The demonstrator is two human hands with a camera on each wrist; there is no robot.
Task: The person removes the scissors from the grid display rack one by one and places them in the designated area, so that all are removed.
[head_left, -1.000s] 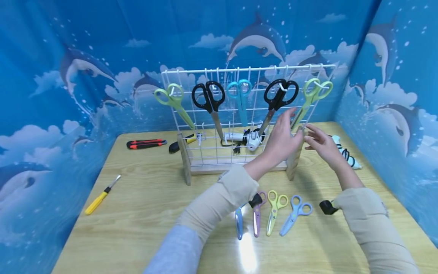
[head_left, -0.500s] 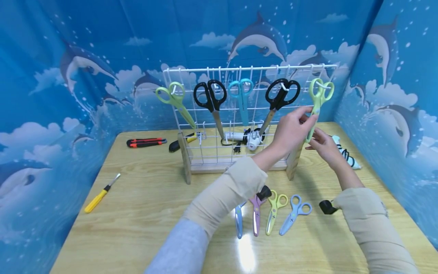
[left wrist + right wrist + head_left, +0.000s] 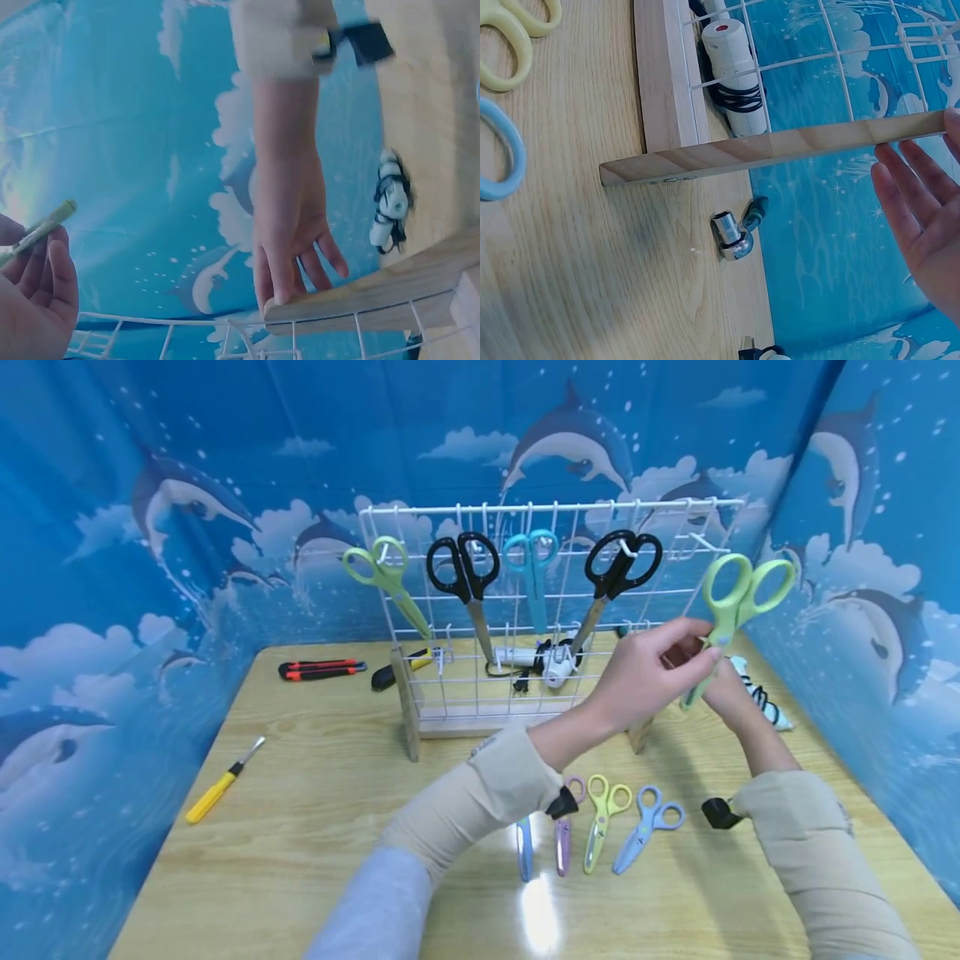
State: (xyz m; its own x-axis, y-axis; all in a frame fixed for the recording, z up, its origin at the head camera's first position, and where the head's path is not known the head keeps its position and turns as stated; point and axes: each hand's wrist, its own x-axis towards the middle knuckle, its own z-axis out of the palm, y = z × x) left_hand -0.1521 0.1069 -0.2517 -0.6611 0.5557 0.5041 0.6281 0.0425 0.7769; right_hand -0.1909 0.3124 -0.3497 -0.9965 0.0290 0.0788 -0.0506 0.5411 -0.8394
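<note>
The rack (image 3: 487,725) is white wire with pale wood. On it hang yellow-green scissors (image 3: 389,579), two black-handled scissors (image 3: 462,578) (image 3: 613,577) with silver blades, and turquoise scissors (image 3: 535,577); at the rack's right end, pale green scissors (image 3: 730,612). In front: blue scissors (image 3: 525,852), pink-purple scissors (image 3: 563,850), yellow scissors (image 3: 601,820), light blue scissors (image 3: 643,833). Left: a red-and-black cutter (image 3: 322,671), a yellow-and-black screwdriver (image 3: 217,792). Behind: a blue curtain (image 3: 337,427) patterned with dolphins (image 3: 573,431) and white clouds (image 3: 467,447).

There are nine scissors (image 3: 731,614), one wire rack (image 3: 480,727) and one yellow screwdriver (image 3: 217,792)
</note>
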